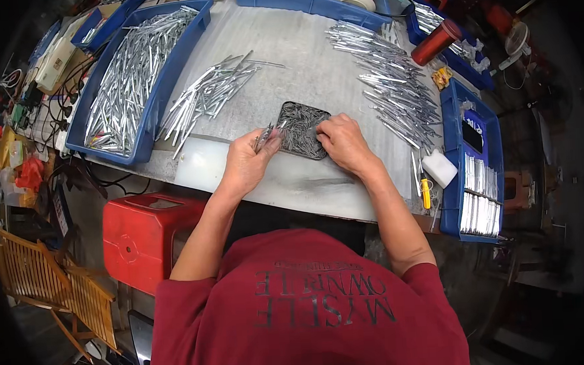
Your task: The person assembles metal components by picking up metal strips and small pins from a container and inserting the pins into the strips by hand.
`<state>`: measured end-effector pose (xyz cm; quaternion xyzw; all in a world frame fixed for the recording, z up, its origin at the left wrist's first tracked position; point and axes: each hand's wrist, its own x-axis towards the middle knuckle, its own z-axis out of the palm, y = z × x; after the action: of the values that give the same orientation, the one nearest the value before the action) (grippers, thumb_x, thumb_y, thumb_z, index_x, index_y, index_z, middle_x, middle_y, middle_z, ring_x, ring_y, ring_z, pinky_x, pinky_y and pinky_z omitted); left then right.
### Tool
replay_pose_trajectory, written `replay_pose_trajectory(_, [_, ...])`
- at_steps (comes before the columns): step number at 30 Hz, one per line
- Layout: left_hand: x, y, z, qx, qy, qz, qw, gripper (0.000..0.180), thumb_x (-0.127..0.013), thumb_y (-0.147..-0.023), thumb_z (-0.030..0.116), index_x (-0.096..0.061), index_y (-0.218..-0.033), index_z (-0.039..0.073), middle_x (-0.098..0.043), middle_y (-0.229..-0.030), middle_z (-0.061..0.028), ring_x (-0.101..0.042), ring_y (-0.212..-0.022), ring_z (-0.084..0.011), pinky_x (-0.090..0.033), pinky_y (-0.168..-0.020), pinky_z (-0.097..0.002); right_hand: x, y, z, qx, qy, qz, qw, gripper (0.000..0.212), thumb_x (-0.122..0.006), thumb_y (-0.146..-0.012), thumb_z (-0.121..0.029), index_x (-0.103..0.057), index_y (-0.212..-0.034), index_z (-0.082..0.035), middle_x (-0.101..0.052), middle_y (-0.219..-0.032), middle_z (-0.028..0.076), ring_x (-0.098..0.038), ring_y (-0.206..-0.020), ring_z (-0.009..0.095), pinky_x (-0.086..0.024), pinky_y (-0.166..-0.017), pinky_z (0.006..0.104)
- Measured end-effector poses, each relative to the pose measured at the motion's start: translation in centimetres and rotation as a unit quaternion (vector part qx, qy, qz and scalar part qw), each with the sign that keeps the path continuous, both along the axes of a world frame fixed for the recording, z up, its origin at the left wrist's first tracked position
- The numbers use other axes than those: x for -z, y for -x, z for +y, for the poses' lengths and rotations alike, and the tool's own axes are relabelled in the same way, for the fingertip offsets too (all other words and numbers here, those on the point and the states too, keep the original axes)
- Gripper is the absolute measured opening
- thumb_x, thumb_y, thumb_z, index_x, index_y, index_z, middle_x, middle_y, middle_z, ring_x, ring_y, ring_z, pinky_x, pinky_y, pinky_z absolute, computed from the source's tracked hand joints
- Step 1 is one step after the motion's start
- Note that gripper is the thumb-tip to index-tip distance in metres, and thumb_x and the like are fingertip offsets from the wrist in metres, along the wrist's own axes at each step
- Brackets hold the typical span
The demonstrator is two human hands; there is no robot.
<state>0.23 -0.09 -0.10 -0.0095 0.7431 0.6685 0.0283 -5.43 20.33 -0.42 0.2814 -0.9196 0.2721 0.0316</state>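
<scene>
Sitting at the near edge of the grey worktable, a person in a dark red shirt reaches both forearms up to a small dark tray heaped with tiny dark pins. The left hand is pressed together in a pinch around a small bundle of thin metal tubes, their tips held just at the tray's left edge. The right hand lies on the tray's right side, fingers curled down onto the pins; whether it pinches one or only rests there I cannot tell, since the fingertips are hidden.

As a judgement, the work goes well if the bundle stays fanned just enough that one tube end shows apart from the rest, and if the right hand lifts a single pin rather than a clump. Keeping both hands low over the tray means a dropped pin falls back among the others.

Just left of the hands, below the table edge, stands a red plastic stool. Farther out, a loose pile of silver tubes lies left of the tray, and a long spread of more silver tubes runs down the right. Beyond the left pile sits a blue bin full of tubes; a copper-coloured spool lies at the far right.
</scene>
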Motion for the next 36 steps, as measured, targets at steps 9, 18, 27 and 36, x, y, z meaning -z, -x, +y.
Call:
replay_pose_trajectory(9, [0.5, 0.1, -0.2, 0.001, 0.018, -0.011, 1.000, 0.013, -0.056, -0.082, 0.007, -0.059, -0.091, -0.002, -0.056, -0.074, 0.0008, -0.049, -0.068, -0.0056, -0.042, -0.064, -0.0199, -1.2, 1.1, -1.7, -0.031, -0.184, -0.023, 0.982, 0.012, -0.049, -0.071, -0.002, -0.060, -0.076, -0.002, -0.057, -0.078, 0.011, -0.051, -0.083, 0.027, -0.036, -0.074, 0.0411])
replay_pose_trajectory(18, [0.4, -0.1, -0.2, 0.002, 0.013, 0.001, 1.000, 0.012, -0.057, -0.082, 0.008, -0.059, -0.088, -0.002, -0.054, -0.072, 0.0016, -0.048, -0.067, -0.0054, -0.041, -0.062, -0.0199, -1.5, 1.1, -1.9, -0.040, -0.239, -0.030, 0.970, 0.016, -0.046, -0.070, 0.002, -0.058, -0.080, -0.001, -0.057, -0.083, 0.012, -0.051, -0.086, 0.026, -0.036, -0.076, 0.0401])
replay_pose_trajectory(27, [0.2, -0.2, -0.3, 0.010, 0.049, 0.007, 0.999, 0.012, -0.057, -0.082, 0.010, -0.059, -0.087, -0.001, -0.052, -0.070, 0.0021, -0.046, -0.065, -0.0053, -0.039, -0.059, -0.0201, -1.1, 1.4, -1.7, -0.020, -0.193, -0.040, 0.980, 0.014, -0.046, -0.072, 0.000, -0.057, -0.079, -0.001, -0.057, -0.082, 0.013, -0.050, -0.084, 0.028, -0.036, -0.077, 0.0402])
replay_pose_trajectory(36, [0.5, -0.2, -0.3, 0.007, 0.051, -0.009, 0.999, 0.013, -0.057, -0.082, 0.010, -0.058, -0.089, -0.002, -0.055, -0.073, 0.0010, -0.049, -0.068, -0.0053, -0.041, -0.061, -0.0197, -0.2, 1.9, -1.4, 0.005, -0.160, -0.021, 0.987, 0.013, -0.054, -0.075, -0.009, -0.060, -0.081, 0.001, -0.058, -0.080, 0.017, -0.052, -0.080, 0.033, -0.040, -0.073, 0.0408])
